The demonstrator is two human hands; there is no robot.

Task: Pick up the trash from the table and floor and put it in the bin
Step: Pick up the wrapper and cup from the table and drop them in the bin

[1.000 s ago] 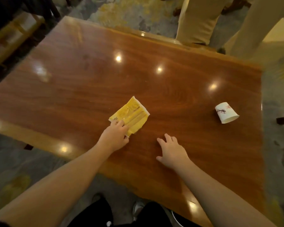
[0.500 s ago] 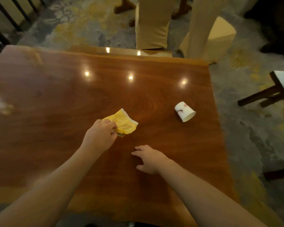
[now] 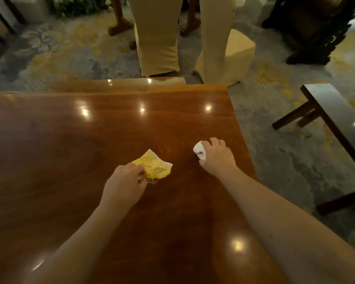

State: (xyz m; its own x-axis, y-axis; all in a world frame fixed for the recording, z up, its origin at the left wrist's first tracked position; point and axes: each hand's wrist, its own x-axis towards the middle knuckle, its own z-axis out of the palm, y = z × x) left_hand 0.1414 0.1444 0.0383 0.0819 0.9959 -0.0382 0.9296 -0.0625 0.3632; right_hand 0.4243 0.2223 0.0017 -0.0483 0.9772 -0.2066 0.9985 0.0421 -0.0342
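A crumpled yellow wrapper (image 3: 154,166) sits near the middle of the glossy wooden table (image 3: 70,152). My left hand (image 3: 124,185) pinches its near edge, fingers closed on it. A small white paper cup (image 3: 199,152) with a reddish print lies on its side to the right. Over the cup, my right hand (image 3: 218,157) is wrapped around it, hiding most of it. No bin is in view.
Cream-covered chairs (image 3: 158,37) stand just beyond the table's far edge. A dark wooden bench (image 3: 332,111) stands on the patterned carpet to the right. The table's right edge runs close to my right hand.
My right hand moved from resting on the table forward and right onto the paper cup. My left hand closed on the wrapper, which is now crumpled. The camera view shifted.
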